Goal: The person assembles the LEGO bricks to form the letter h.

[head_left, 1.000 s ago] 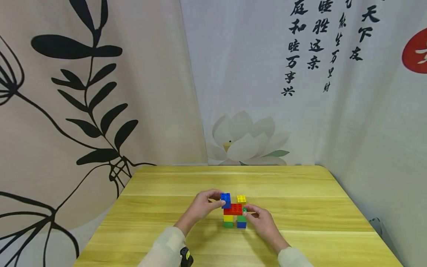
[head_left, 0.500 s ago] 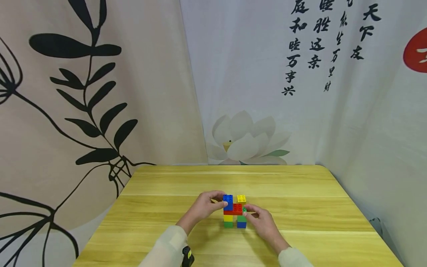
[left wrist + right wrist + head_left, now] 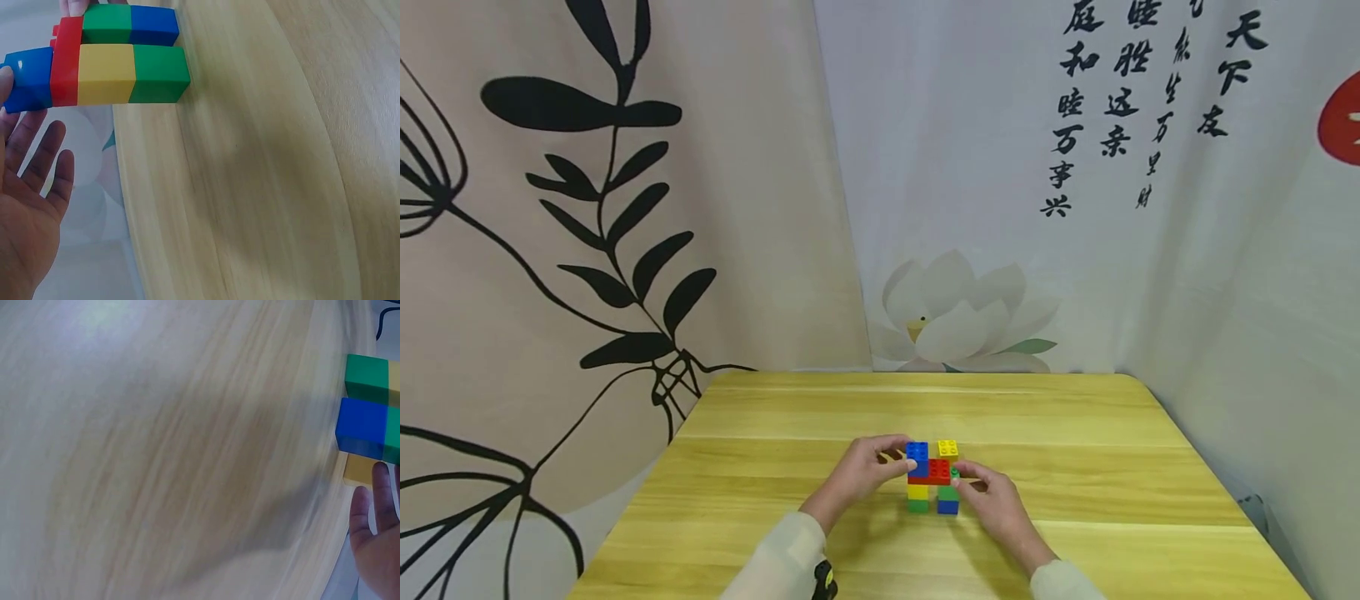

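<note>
In the head view, my left hand (image 3: pixel 859 473) pinches a blue brick (image 3: pixel 917 457) between thumb and fingers, right at the left end of a red brick (image 3: pixel 939 472). The red brick bridges two short columns. Its left column is a yellow brick (image 3: pixel 106 74) over a green one (image 3: pixel 159 74); the right one is a green brick (image 3: pixel 948 493) over a blue one (image 3: pixel 948 507). My right hand (image 3: pixel 996 500) holds that upper green brick at its right side, thumb in front. A green stud shows past the red brick's end there.
A separate yellow brick (image 3: pixel 947 448) stands just behind the build. The wooden table (image 3: pixel 1075 450) spreads out around it, its far edge meeting a printed curtain (image 3: pixel 970 167).
My left hand has moved the blue brick right and down, so it now lines up with the red brick's left end. The right hand keeps its hold; the camera view has shifted slightly.
</note>
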{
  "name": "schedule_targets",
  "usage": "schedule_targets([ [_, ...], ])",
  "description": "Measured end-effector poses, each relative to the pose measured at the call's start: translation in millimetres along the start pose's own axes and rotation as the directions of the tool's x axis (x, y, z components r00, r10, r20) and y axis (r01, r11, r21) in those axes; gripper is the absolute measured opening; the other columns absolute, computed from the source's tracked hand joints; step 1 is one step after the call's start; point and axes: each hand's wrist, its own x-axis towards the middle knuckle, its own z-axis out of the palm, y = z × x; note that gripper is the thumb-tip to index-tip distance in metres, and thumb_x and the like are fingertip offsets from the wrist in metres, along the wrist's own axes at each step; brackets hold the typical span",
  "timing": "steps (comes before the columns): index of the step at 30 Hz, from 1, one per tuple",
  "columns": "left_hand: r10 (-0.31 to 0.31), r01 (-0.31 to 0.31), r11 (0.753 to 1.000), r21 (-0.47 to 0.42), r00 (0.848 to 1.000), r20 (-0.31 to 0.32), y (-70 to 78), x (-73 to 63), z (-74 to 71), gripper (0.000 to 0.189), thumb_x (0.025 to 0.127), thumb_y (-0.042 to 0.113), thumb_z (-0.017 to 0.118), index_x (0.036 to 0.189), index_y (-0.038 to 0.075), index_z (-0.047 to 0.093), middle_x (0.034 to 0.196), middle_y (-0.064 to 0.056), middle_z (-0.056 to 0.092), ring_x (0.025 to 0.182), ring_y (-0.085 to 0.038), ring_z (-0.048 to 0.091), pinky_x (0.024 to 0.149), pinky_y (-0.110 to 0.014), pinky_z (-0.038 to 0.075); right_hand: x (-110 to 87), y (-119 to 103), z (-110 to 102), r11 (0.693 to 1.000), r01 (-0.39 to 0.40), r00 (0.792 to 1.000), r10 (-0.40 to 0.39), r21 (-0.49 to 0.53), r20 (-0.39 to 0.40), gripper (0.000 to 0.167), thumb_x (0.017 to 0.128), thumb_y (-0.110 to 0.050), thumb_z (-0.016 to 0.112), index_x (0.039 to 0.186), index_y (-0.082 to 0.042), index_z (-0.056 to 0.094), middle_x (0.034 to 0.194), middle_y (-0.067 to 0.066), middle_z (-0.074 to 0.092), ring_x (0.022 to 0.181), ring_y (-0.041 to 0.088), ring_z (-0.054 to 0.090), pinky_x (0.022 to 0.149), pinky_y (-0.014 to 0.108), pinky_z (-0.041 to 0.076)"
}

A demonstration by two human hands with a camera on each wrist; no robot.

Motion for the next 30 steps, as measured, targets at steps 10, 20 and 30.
schedule_targets([
  [10,0.003,-0.005,0.998,-0.066,0.999,-0.034,-1.9,0.4,8.5,0.029,0.092,0.031,0.073,0.117,0.016,0.070,0.103,0.003,0.069,0.096,-0.018,0.061,0.084,-0.035,0.052,1.8,4.5,1.1,1.000,-0.006,1.000,0.006,0.012,-0.003,0.035,0.094,-0.028,0.070,0.122,-0.009,0.069,0.120,0.010,0.067,0.096,0.019,0.064,0.079,0.033,0.056],
  [20,0.033,-0.034,0.999,-0.021,0.999,-0.022,0.1,2.3,7.0,0.033,0.094,0.034,0.070,0.122,0.017,0.068,0.106,0.003,0.066,0.096,-0.020,0.060,0.082,-0.035,0.053,1.0,0.7,-0.2,1.000,0.009,1.000,-0.008,0.013,-0.023,0.038,0.094,-0.031,0.070,0.124,-0.008,0.067,0.121,0.011,0.067,0.096,0.019,0.064,0.078,0.032,0.055],
  [30,0.013,-0.014,0.999,-0.043,0.999,-0.042,-0.1,0.8,8.1,0.034,0.092,0.032,0.073,0.121,0.015,0.069,0.104,0.005,0.068,0.097,-0.017,0.060,0.085,-0.036,0.051,0.0,0.4,-2.8,1.000,0.016,1.000,-0.016,0.015,-0.002,0.031,0.094,-0.025,0.069,0.121,-0.009,0.068,0.115,0.008,0.068,0.097,0.020,0.064,0.082,0.037,0.055],
])
